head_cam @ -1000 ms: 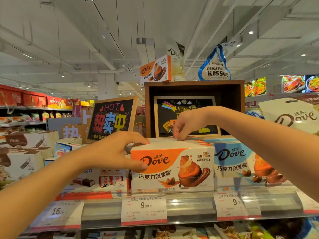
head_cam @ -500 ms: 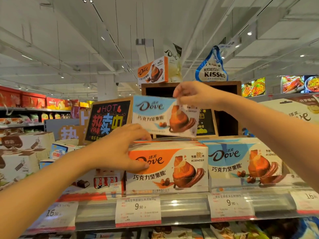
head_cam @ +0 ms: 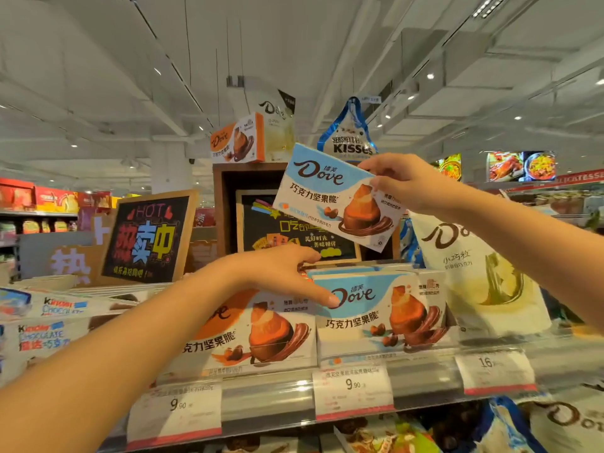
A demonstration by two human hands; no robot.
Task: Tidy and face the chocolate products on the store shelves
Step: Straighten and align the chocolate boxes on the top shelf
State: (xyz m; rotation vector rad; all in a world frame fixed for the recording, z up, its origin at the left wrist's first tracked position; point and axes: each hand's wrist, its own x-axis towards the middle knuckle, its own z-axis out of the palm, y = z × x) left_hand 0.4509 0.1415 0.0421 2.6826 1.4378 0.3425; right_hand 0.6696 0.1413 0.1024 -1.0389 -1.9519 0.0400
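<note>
Since a moment ago we have carried the flat blue-and-white Dove cardboard box [head_cam: 338, 196] up and to the right, out from above the orange stack, and our left hand [head_cam: 277, 273] has slid from the orange-and-white Dove cardboard box [head_cam: 248, 325] across to the blue one beside it. We judge the stray blue box is headed for its own blue stack, which would sort the two flavours.

Working left to right: just below and left of the left hand sits the orange box, its printed face glossy and square-edged, facing forward. The left hand is spread and fairly straight, thumb tip touching the front face of the shelved blue-and-white Dove box [head_cam: 380, 310], fingers reaching over its top edge; it grips nothing. Up and right of it, the lifted box hangs tilted, thin and rigid, well clear of the stack. Our right hand [head_cam: 402, 183] pinches its upper right corner between thumb and curled fingers. Below that hand leans a soft, cream-coloured Dove pouch [head_cam: 483, 276], smooth-sided.
</note>
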